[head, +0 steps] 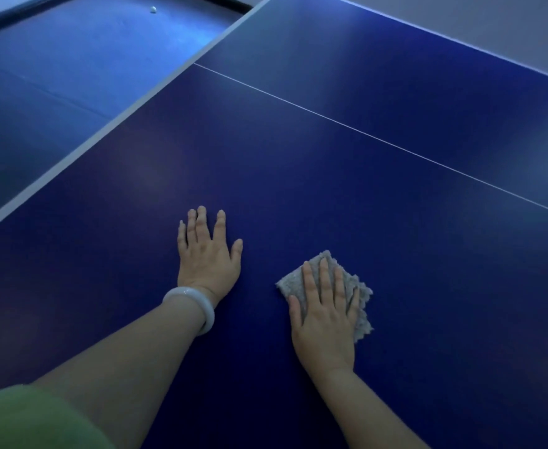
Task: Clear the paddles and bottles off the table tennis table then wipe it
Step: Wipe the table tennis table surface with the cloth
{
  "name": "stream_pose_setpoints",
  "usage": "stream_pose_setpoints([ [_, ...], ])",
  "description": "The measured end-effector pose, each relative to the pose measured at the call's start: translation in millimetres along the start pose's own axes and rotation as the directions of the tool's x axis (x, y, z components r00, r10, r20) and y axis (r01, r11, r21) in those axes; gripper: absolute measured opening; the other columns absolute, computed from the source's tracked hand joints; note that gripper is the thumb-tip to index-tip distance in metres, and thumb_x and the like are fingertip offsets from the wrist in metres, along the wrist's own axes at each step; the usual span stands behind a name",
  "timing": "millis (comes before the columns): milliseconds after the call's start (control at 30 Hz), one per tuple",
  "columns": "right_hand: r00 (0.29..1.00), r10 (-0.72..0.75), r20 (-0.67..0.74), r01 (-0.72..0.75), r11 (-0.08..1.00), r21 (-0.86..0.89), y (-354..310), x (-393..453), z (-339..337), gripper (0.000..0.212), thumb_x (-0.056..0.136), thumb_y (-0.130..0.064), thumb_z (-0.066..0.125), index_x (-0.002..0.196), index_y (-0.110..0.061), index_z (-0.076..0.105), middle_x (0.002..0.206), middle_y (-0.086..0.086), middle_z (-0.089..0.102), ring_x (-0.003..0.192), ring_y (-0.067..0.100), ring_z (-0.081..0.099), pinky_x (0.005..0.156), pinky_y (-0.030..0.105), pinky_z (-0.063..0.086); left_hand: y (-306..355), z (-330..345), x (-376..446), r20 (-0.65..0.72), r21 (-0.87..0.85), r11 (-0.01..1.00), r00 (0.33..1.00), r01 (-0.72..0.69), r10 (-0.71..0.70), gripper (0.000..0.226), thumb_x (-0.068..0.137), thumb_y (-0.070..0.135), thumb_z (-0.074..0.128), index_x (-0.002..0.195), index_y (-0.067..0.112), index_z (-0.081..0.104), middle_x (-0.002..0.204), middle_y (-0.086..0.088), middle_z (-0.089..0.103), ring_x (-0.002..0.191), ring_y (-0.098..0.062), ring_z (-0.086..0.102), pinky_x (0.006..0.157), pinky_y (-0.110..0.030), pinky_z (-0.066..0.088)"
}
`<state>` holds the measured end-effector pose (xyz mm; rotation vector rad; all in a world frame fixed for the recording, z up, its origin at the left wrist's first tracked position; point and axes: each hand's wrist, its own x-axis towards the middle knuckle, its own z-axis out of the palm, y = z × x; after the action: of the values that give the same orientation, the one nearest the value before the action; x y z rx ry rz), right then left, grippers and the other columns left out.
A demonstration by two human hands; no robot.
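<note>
My right hand [326, 314] is pressing flat, fingers straight, on the fluffy grey cloth [360, 286]; left hand [206, 254] is bracing beside it, released; unwiped, probably, blue table tennis table [347, 196] is stretching ahead.

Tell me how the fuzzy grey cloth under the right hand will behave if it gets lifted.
The fuzzy grey cloth looks soft with ragged edges, so it would probably droop limply. It lies flat under the right hand, suggesting it is thin and light. On the smooth blue table it likely slides easily.
</note>
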<state>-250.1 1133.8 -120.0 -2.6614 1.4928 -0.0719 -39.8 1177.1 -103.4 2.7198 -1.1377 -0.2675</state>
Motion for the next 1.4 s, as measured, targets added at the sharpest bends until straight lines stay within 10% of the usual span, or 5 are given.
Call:
stream_pose_setpoints([
  [467, 0.995, -0.039, 0.096, 0.033, 0.997, 0.067, -9, -10, -11, 0.066, 0.095, -0.056, 0.003, 0.156, -0.031, 0.003, 0.163, -0.004, -0.012, 0.150, 0.018, -0.014, 0.120, 0.051, -0.006, -102, 3, -165, -0.011, 0.173, 0.985, 1.000, 0.024, -0.023, 0.069, 0.098, 0.052, 0.015, 0.154, 0.012, 0.024, 0.159, -0.021, 0.018, 0.148, -0.034, 0.016, 0.117, -0.056, 0.019],
  [700, 0.720, -0.668, 0.189, 0.678, 0.735, 0.017, 16, -101, -16, 0.058, 0.102, -0.048, 0.025, 0.156, -0.028, 0.018, 0.164, -0.001, 0.010, 0.151, 0.020, 0.005, 0.117, 0.049, 0.007, -99, 3, -163, -0.011, 0.166, 0.984, 0.998, 0.061, -0.060, 0.067, 0.098, 0.052, 0.011, 0.155, 0.017, 0.017, 0.162, -0.017, 0.012, 0.150, -0.029, 0.007, 0.120, -0.053, 0.009],
  [933, 0.872, 0.458, 0.170, -0.467, 0.884, 0.009, 78, -59, -25, 0.062, 0.099, -0.049, 0.003, 0.156, -0.026, -0.006, 0.163, 0.002, -0.016, 0.150, 0.023, -0.013, 0.117, 0.060, 0.000, -99, 5, -163, -0.019, 0.155, 0.986, 0.998, 0.058, -0.056, 0.068, 0.097, 0.053, 0.011, 0.156, 0.017, 0.012, 0.162, -0.018, 0.010, 0.151, -0.030, 0.004, 0.121, -0.053, 0.006],
  [1200, 0.876, -0.454, 0.163, 0.452, 0.891, 0.051, -14, -175, -21, 0.065, 0.097, -0.045, 0.034, 0.156, -0.027, 0.015, 0.165, 0.000, 0.003, 0.151, 0.021, 0.003, 0.115, 0.053, 0.010, -95, 1, -164, 0.001, 0.149, 0.987, 0.998, 0.058, -0.059, 0.068, 0.098, 0.052, 0.006, 0.157, 0.017, 0.007, 0.163, -0.016, 0.003, 0.151, -0.029, -0.002, 0.121, -0.051, -0.001],
  [1400, 0.987, 0.084, 0.137, -0.069, 0.992, -0.105, 126, -201, -17, 0.061, 0.099, -0.036, 0.018, 0.156, -0.014, 0.013, 0.164, 0.006, -0.003, 0.151, 0.023, 0.004, 0.120, 0.047, 0.005, -100, -1, -163, 0.005, 0.125, 0.990, 0.998, 0.068, -0.069, 0.069, 0.098, 0.051, 0.013, 0.156, 0.018, 0.000, 0.163, -0.015, -0.003, 0.151, -0.028, -0.007, 0.121, -0.050, -0.004],
])
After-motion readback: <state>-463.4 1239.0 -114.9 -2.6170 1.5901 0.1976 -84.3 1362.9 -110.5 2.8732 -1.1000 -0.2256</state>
